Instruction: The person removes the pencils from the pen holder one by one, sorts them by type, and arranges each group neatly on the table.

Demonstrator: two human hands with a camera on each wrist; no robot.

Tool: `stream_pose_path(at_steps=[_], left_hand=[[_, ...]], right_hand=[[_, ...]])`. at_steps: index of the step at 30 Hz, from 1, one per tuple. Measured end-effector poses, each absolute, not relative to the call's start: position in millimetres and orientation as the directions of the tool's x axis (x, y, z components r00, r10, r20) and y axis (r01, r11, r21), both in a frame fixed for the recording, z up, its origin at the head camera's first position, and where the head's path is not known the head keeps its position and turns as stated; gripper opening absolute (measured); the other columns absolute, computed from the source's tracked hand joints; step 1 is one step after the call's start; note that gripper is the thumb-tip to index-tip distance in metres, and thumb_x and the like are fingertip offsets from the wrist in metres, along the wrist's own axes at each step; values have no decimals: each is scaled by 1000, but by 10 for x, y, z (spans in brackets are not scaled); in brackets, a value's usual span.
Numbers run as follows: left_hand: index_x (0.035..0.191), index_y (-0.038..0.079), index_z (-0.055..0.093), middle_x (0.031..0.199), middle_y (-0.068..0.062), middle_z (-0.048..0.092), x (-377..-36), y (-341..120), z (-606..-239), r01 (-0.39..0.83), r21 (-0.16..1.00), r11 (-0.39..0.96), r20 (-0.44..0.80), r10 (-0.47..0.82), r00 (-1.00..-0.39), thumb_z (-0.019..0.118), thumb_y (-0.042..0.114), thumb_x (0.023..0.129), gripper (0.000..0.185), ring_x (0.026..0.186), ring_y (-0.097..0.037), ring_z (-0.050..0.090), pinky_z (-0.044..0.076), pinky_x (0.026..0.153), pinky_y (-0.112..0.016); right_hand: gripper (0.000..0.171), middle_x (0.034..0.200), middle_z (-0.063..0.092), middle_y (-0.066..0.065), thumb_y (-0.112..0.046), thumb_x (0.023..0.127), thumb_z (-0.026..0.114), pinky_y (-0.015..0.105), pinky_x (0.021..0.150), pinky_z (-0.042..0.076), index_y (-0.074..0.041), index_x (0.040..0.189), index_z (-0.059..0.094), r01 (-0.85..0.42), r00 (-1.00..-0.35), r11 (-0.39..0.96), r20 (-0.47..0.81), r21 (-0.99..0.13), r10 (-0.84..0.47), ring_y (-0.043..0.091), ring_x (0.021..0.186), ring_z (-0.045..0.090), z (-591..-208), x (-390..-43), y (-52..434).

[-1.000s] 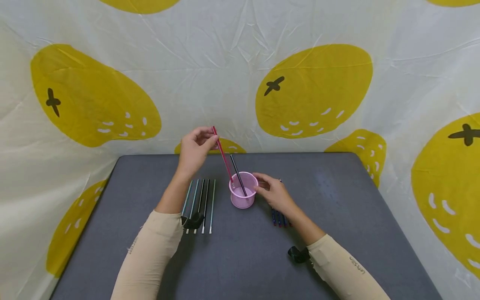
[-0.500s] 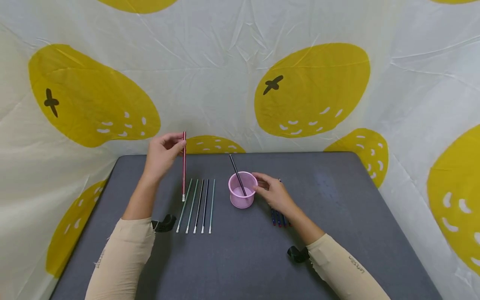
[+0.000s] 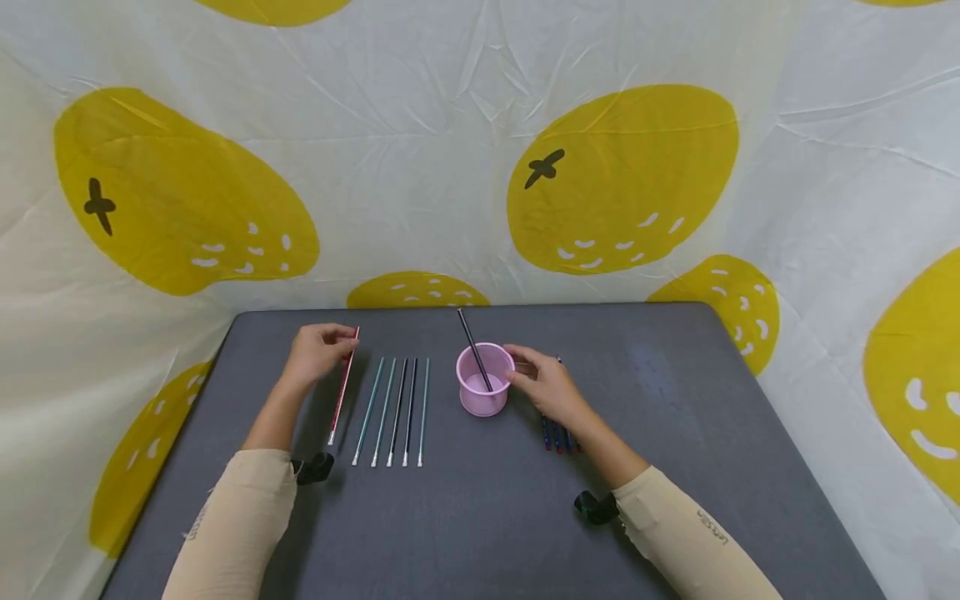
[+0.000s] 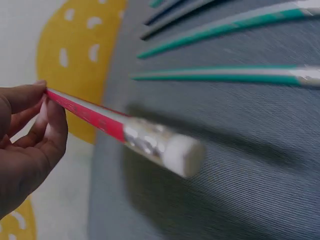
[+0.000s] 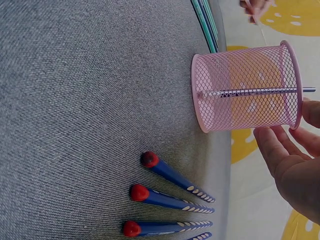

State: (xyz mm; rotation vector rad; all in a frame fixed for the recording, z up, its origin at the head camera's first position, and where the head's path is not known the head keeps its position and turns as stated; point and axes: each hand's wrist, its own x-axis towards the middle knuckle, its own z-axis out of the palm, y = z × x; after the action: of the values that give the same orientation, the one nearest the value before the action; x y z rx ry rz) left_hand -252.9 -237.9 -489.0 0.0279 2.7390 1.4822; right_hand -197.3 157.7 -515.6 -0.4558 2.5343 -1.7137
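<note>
My left hand (image 3: 315,353) pinches a red pencil (image 3: 343,390) near its far end, left of a row of pencils. In the left wrist view its white eraser (image 4: 184,156) points toward the camera, and a shadow lies on the table beside it. Around the right side of a pink mesh pencil cup (image 3: 483,405), the thumb and fingers of my right hand (image 3: 551,388) hold the rim. One dark pencil (image 3: 472,343) leans inside this upright cup.
Several green and dark pencils (image 3: 395,417) lie side by side between the left hand and the cup. Under the right forearm are several blue pencils with red ends (image 5: 172,175). A patterned sheet (image 3: 420,200) hangs behind the grey table (image 3: 480,517).
My left hand has carried the red pencil out of the cup, leftward past the row, then lowered it toward the table. The right hand and cup stay in place.
</note>
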Motion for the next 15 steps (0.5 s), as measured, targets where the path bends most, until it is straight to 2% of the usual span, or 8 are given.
stream_pose_path(at_steps=[5,10,15], left_hand=[[119,-13,68,98,-24,75,-2515,-2404,-5082,-75,829,554,-115,38,-993,70,5,96,29,65,-7,67,64,66,-30],[115,-12,70,92,-16,77,-2508,-2395,-5169,-109,815,569,-158,37,-987,73,6,95,27,65,-8,68,62,61,-25],[111,-11,71,89,-11,77,-2513,-2382,-5237,-145,814,562,-186,17,-982,75,3,92,24,64,-7,68,62,59,-24]], right_hand=[[46,135,65,26,-3,98,68,46,103,56,5,142,57,-218,-953,349,123,-911,-275,39,121,67,-5169,-1970,1581],[46,135,66,25,-3,98,68,47,103,56,5,142,57,-221,-954,356,127,-908,-270,39,121,67,-5179,-1964,1589],[46,135,65,26,-3,98,68,48,103,56,5,142,57,-220,-955,357,125,-908,-269,39,121,67,-5177,-1963,1592]])
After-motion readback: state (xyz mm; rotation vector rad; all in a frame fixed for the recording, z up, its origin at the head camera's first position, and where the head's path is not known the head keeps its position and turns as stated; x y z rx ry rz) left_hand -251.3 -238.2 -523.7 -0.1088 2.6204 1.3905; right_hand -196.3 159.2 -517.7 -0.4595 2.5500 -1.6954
